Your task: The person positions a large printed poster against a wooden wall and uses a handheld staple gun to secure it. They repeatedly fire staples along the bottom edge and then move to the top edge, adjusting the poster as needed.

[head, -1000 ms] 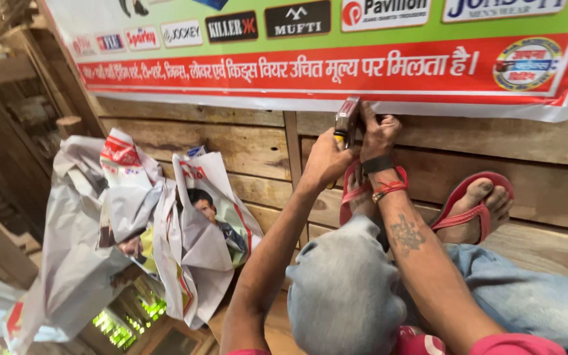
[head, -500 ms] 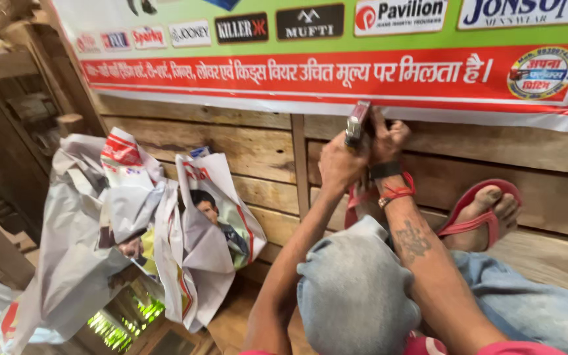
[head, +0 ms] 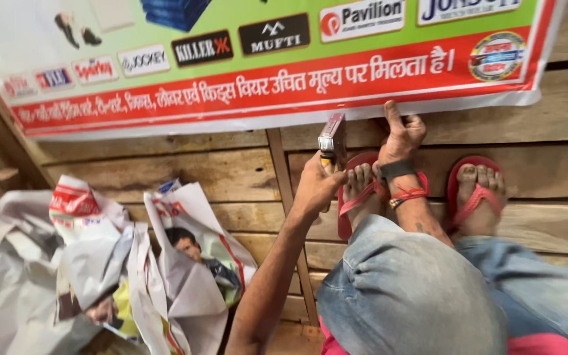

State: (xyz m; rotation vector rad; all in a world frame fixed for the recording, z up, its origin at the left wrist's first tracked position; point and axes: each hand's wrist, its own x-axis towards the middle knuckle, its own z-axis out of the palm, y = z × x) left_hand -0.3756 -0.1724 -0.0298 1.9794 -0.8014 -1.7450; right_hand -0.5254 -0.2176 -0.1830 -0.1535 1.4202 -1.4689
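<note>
Head view: a wooden plank surface [head: 165, 174] fills the scene, its boards running left to right, with one narrow upright strip [head: 288, 217] crossing them near the middle. Across the far part lies a large printed banner [head: 185, 79], green above and red along its near band, with a white lower edge. At the near left sits a heap of crumpled printed paper sheets [head: 100, 263], white, red and yellow. At the near right, a bent knee in faded blue jeans [head: 409, 296] rises toward the camera, and beyond it two feet rest on the planks in red flip-flops, the left foot [head: 359, 190] just beside the hands and the right foot [head: 478, 197] further right.

The hands are apart. The left hand [head: 317, 187] is closed around the yellow handle of a hammer [head: 332, 141], whose grey metal head points up at the banner's white edge, just left of the other hand. The right hand [head: 403, 135] presses against the banner's lower edge with fingers bent and one finger raised; it may be pinching a small nail, but that is too small to tell. Its wrist carries a dark band [head: 399, 169] and red thread [head: 407, 195].
</note>
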